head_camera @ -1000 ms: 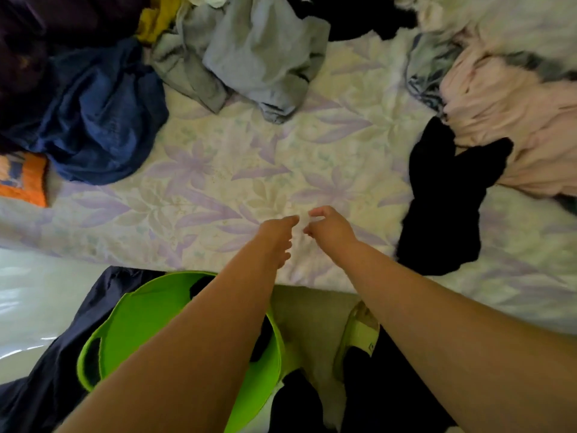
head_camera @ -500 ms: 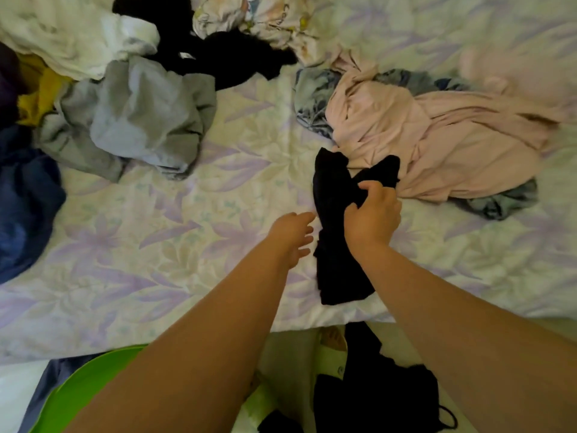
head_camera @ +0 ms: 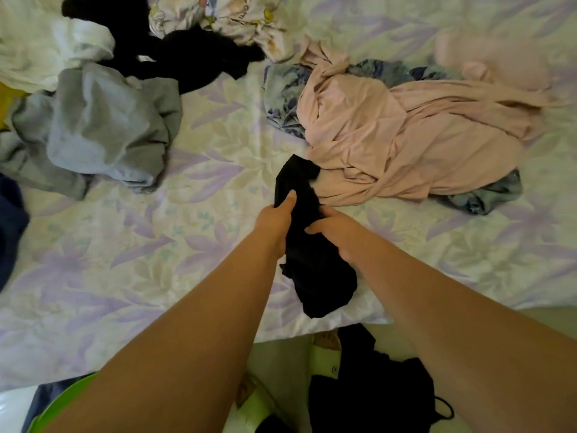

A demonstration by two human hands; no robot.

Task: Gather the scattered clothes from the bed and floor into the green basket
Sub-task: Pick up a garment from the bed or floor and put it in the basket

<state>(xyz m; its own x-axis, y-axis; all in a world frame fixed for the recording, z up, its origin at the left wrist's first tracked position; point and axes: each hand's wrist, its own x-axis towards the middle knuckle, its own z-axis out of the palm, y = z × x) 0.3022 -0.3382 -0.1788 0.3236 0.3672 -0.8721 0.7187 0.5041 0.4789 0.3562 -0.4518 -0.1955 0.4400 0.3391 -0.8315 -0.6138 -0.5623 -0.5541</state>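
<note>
A small black garment (head_camera: 315, 264) lies bunched near the front edge of the bed. My left hand (head_camera: 274, 218) grips its upper left side, thumb on top. My right hand (head_camera: 335, 229) grips its right side. Beside it spreads a pale pink garment (head_camera: 406, 135) over a blue patterned one (head_camera: 282, 98). A grey garment (head_camera: 96, 126) lies at the left, with black clothes (head_camera: 187, 54) and white ones (head_camera: 40, 48) behind it. Only a sliver of the green basket's rim (head_camera: 56, 404) shows at the bottom left, under my left forearm.
The bed has a sheet with a purple leaf print (head_camera: 125, 260). A dark blue garment (head_camera: 9, 220) hangs at the left edge. On the floor below the bed lie black clothes (head_camera: 374, 389) and a pale green slipper (head_camera: 324, 360).
My right hand took hold of the black garment and both hands now grip it, bunched and pulled toward the bed's edge. The view shifted right, away from the basket.
</note>
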